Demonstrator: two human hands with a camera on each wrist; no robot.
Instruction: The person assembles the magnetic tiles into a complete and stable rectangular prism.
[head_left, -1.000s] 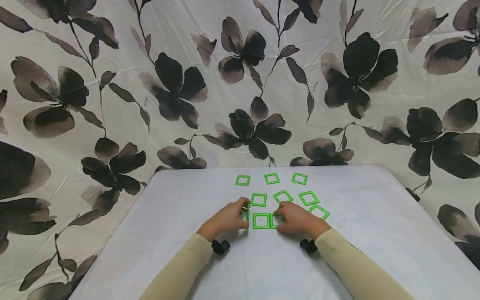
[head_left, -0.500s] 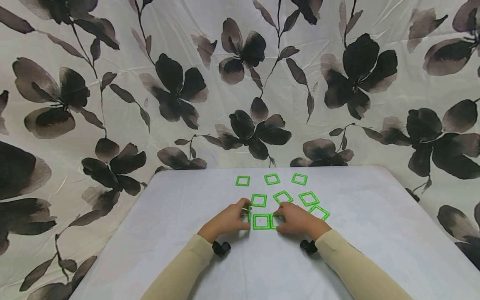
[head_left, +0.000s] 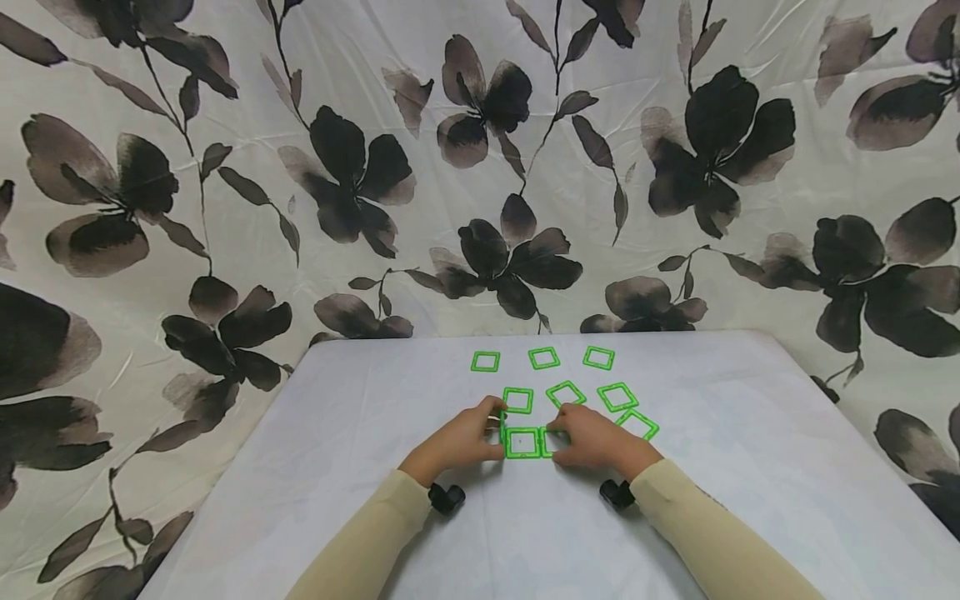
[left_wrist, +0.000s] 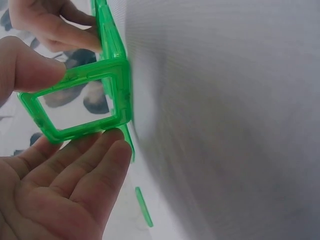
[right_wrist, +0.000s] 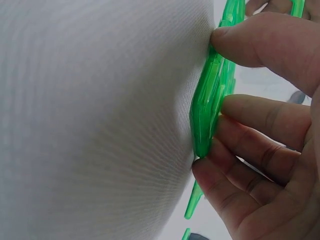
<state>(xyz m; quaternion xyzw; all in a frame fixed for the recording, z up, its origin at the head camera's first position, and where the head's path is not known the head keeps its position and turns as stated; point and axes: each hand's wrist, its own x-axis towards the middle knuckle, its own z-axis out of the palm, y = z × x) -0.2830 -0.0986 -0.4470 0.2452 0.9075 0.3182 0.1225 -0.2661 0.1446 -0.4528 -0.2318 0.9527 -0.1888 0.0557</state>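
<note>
In the head view my left hand (head_left: 461,435) holds a green square magnetic tile on edge. The left wrist view shows this upright tile (left_wrist: 123,97) between the thumb on its upper bar and the fingers below. Its lower edge stands right at the left side of a flat green tile (head_left: 522,456). Edge to edge with that one lies a second flat tile (right_wrist: 202,115), pinched by my right hand (head_left: 596,437) with the thumb on one side and fingers on the other. The right hand covers part of this second tile in the head view.
Three loose green tiles, one at the left (head_left: 486,352), lie along the back of the white table (head_left: 360,417). Several more, including a tilted tile (head_left: 618,385), lie just beyond my hands. A flower-patterned cloth (head_left: 510,258) hangs behind the table.
My left hand has shifted slightly right with the upright tile, closing the gap to the flat tile's left edge. The right hand has stayed put.
</note>
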